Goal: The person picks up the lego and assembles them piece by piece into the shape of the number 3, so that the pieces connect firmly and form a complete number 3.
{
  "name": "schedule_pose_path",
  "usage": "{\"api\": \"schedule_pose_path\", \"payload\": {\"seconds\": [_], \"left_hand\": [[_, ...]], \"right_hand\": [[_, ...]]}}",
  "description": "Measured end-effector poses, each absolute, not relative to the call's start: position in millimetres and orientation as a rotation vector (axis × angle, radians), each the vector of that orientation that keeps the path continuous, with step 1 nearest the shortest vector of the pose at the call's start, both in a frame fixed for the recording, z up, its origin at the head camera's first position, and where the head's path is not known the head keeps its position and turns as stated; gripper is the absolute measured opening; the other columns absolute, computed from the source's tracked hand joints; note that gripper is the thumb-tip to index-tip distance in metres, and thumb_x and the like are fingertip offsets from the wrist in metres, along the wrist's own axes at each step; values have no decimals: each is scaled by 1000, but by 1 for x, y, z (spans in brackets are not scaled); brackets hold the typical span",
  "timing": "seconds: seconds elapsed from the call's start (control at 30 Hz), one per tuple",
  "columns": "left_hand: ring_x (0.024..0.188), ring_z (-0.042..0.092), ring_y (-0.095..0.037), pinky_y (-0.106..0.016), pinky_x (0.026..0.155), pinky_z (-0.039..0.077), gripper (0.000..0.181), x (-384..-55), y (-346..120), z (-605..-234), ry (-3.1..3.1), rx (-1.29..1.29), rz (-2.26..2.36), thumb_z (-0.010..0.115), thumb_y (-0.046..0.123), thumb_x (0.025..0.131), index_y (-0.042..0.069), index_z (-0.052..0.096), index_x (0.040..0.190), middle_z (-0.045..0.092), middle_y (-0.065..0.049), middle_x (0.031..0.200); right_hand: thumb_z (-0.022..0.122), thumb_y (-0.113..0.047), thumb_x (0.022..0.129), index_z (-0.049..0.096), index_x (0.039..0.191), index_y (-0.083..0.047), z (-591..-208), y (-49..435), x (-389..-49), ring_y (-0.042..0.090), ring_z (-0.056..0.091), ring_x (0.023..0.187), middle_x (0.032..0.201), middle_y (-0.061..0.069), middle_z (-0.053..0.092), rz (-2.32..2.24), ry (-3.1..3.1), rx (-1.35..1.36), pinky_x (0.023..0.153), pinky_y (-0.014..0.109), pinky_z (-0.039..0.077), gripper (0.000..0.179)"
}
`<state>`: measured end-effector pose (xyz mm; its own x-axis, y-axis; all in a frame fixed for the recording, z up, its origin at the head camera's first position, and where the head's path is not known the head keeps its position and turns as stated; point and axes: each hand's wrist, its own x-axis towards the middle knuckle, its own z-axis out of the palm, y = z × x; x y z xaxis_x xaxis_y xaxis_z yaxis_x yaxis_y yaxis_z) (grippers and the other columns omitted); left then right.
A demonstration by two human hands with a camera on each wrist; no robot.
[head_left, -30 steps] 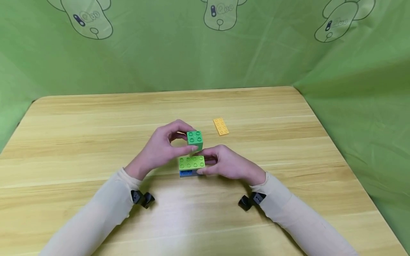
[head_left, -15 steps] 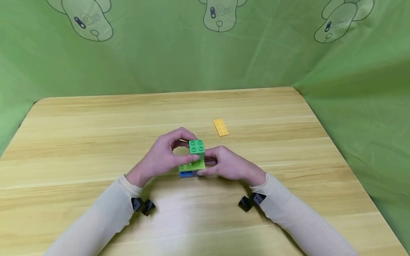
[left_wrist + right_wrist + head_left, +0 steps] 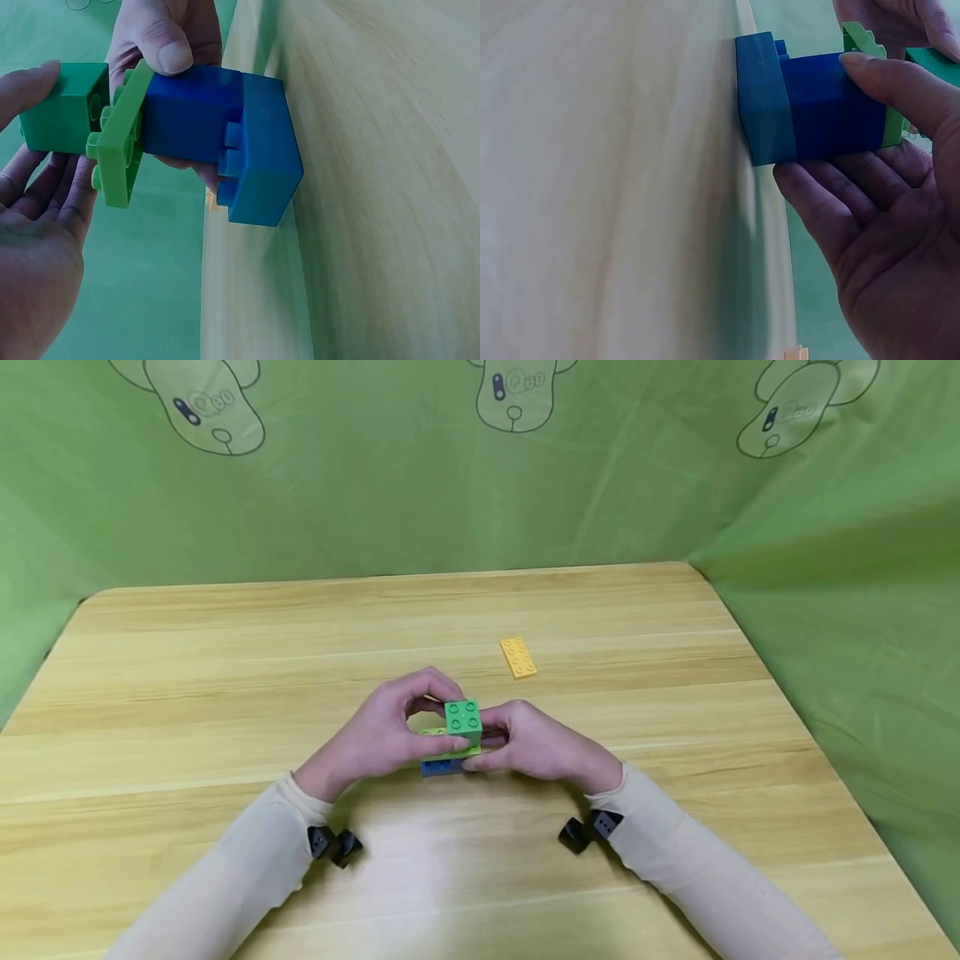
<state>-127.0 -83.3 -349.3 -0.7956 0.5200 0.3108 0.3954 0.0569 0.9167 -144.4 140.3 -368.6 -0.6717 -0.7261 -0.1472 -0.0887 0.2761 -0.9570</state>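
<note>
My left hand (image 3: 378,739) pinches a green two-by-two building block (image 3: 463,717) between thumb and fingers. It is right over the studs of a lime plate (image 3: 120,146); in the left wrist view a narrow gap shows between them. The plate tops a dark blue block (image 3: 191,112), which sits on a lighter blue block (image 3: 266,150) standing on the table. Part of the lighter block's studs are bare. My right hand (image 3: 543,743) grips the dark blue block, thumb on the near side and fingers behind, as the right wrist view shows.
An orange-yellow studded plate (image 3: 518,657) lies flat on the wooden table (image 3: 225,652), beyond the hands and to the right. Small black cameras (image 3: 333,846) hang at both wrists. Green cloth (image 3: 390,502) stands behind the table and along its sides.
My left hand has brought the green block down and slightly right, from above and behind the lime plate to just over its right part. My right hand has kept its hold.
</note>
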Motion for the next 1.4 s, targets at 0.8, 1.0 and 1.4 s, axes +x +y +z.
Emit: {"api": "schedule_pose_path", "payload": {"seconds": [0.8,1.0,1.4], "left_hand": [[99,60,-19,-35,87,53,26,-128,-80,-357,2201,992,1838,83,1,77,7,67,96,63,-2,103],[98,60,-19,-34,88,53,26,-126,-81,-358,2230,986,1814,84,2,77,7,67,97,63,-2,101],[94,61,-15,-32,87,53,27,-125,-82,-358,2310,1026,1755,84,6,77,9,68,98,63,2,97]], "right_hand": [[79,-5,83,71,106,2,-369,140,-144,18,68,97,100,5,72,-1401,2004,-716,84,32,54,25],[78,-4,83,70,110,3,-369,140,-144,19,68,100,104,7,72,-1406,1981,-708,86,32,54,29],[78,-5,85,68,113,4,-371,141,-145,19,67,102,106,7,71,-1407,1968,-715,86,32,54,32]]}}
